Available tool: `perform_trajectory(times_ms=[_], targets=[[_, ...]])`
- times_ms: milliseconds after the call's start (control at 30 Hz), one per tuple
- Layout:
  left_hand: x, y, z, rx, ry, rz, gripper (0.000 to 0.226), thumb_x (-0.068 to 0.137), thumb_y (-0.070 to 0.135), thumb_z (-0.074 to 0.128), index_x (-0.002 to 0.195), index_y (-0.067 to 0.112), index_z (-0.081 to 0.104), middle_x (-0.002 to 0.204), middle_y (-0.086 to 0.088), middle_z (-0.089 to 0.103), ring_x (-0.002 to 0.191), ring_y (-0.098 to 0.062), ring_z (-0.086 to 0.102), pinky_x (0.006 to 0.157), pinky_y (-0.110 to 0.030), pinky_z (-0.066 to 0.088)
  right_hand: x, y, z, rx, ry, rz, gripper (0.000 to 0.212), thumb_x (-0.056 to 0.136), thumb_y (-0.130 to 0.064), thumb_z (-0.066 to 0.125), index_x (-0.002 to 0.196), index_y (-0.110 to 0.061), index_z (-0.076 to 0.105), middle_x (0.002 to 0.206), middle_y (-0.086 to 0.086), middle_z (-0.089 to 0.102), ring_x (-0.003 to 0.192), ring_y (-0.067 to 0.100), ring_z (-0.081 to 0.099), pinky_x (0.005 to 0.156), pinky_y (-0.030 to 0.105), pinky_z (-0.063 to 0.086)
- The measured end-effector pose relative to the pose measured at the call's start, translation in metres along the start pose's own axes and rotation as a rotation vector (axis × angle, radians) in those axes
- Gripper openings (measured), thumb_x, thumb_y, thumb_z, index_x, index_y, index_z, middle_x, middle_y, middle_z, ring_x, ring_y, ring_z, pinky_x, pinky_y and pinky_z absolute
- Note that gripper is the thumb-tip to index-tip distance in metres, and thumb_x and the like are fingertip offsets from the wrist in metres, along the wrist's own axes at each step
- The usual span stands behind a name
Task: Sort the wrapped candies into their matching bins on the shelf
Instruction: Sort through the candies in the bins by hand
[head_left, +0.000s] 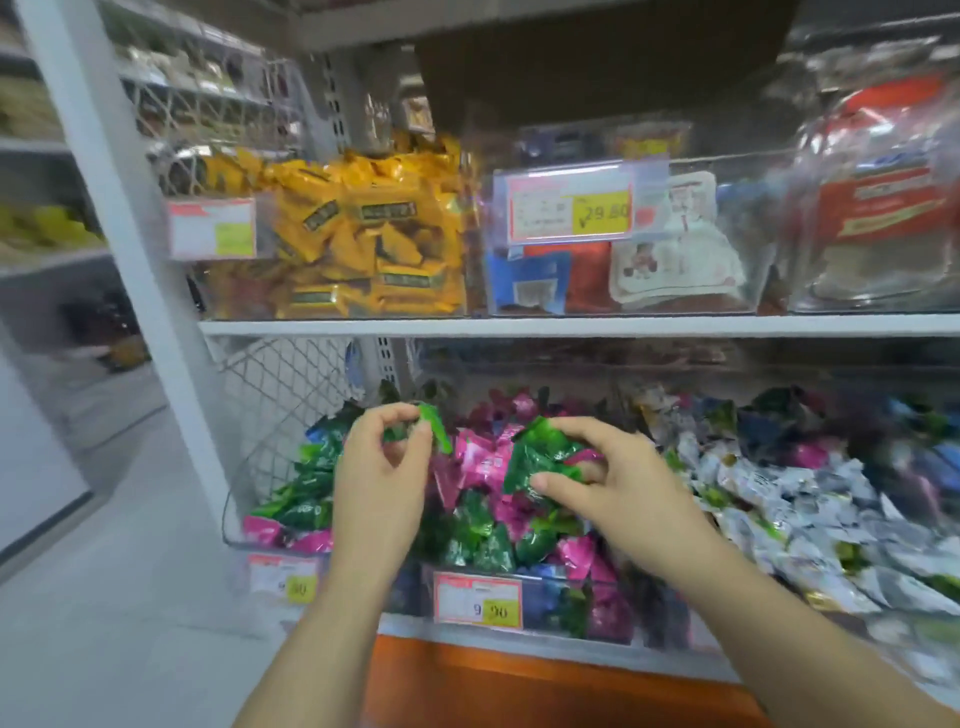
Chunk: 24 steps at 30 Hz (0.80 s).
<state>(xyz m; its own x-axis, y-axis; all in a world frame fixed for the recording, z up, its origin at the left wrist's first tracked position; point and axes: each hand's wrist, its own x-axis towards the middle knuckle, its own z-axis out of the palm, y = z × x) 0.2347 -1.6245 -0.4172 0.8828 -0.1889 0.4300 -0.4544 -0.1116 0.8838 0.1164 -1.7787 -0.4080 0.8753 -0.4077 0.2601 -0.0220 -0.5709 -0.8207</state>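
On the lower shelf, a clear middle bin (524, 621) holds mixed pink candies (480, 457) and green candies (483, 545). My left hand (382, 467) pinches a green wrapped candy (434, 423) above the boundary with the left bin (236, 512), which holds mostly green candies (306, 493). My right hand (618, 483) grips a larger bunch of green candies (540, 457) over the pink pile. A bin of white-wrapped candies (769, 493) lies to the right.
The upper shelf (571, 325) carries a bin of yellow candies (363, 234), a clear bin of assorted packets (623, 270) and a clear jar (883, 208). Price tags (478, 597) hang on the bin fronts. A white shelf post (135, 208) stands left, aisle floor beyond.
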Motion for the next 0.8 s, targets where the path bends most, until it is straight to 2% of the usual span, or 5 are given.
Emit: perform_trajectory(times_ms=[200, 333, 433, 633, 800], targets=[[0.039, -0.047, -0.041, 0.184, 0.174, -0.063, 0.012, 0.092, 0.018, 0.058, 0.102, 0.024, 0.061, 0.092, -0.008, 0.063, 0.064, -0.012, 0.054, 0.059, -0.03, 0.043, 0.066, -0.035, 0.054, -0.044, 0.006, -0.079, 0.041, 0.082, -0.028, 0.071, 0.121, -0.027, 0.056, 0.1, -0.017, 0.06, 0.069, 0.004, 0.053, 0.06, 0.013, 0.041], [0.051, -0.066, -0.051, 0.255, 0.028, -0.093, 0.033, 0.09, 0.013, 0.06, 0.122, 0.018, 0.062, 0.147, -0.011, 0.038, 0.122, -0.027, 0.052, 0.106, -0.04, 0.039, 0.113, -0.041, 0.089, -0.156, 0.077, -0.107, 0.055, 0.089, -0.02, 0.064, 0.14, -0.017, 0.044, 0.106, 0.011, 0.066, 0.08, 0.015, 0.061, 0.062, 0.017, 0.042], [0.053, -0.066, -0.053, 0.181, -0.033, -0.122, 0.038, 0.091, 0.012, 0.059, 0.122, 0.032, 0.057, 0.156, -0.006, 0.022, 0.129, -0.025, 0.047, 0.111, -0.042, 0.035, 0.128, -0.039, 0.104, -0.221, 0.04, -0.128, 0.054, 0.093, -0.005, 0.052, 0.143, -0.017, 0.038, 0.14, 0.007, 0.05, 0.121, 0.023, 0.053, 0.093, 0.018, 0.037], [0.044, -0.048, -0.042, 0.115, -0.093, 0.025, 0.028, 0.092, 0.013, 0.056, 0.108, 0.036, 0.059, 0.127, 0.009, 0.052, 0.107, 0.0, 0.055, 0.099, -0.032, 0.045, 0.117, -0.031, 0.092, -0.263, 0.019, -0.171, 0.049, 0.093, -0.003, 0.049, 0.136, -0.025, 0.049, 0.126, 0.003, 0.06, 0.07, 0.006, 0.058, 0.06, 0.008, 0.04], [0.035, -0.026, -0.015, 0.12, -0.094, 0.097, 0.025, 0.094, 0.014, 0.053, 0.106, 0.035, 0.059, 0.11, 0.011, 0.059, 0.096, 0.004, 0.054, 0.089, -0.021, 0.043, 0.084, -0.027, 0.056, -0.284, -0.005, -0.203, 0.039, 0.09, -0.002, 0.055, 0.124, -0.022, 0.062, 0.124, -0.006, 0.062, 0.113, 0.005, 0.057, 0.096, 0.008, 0.035]])
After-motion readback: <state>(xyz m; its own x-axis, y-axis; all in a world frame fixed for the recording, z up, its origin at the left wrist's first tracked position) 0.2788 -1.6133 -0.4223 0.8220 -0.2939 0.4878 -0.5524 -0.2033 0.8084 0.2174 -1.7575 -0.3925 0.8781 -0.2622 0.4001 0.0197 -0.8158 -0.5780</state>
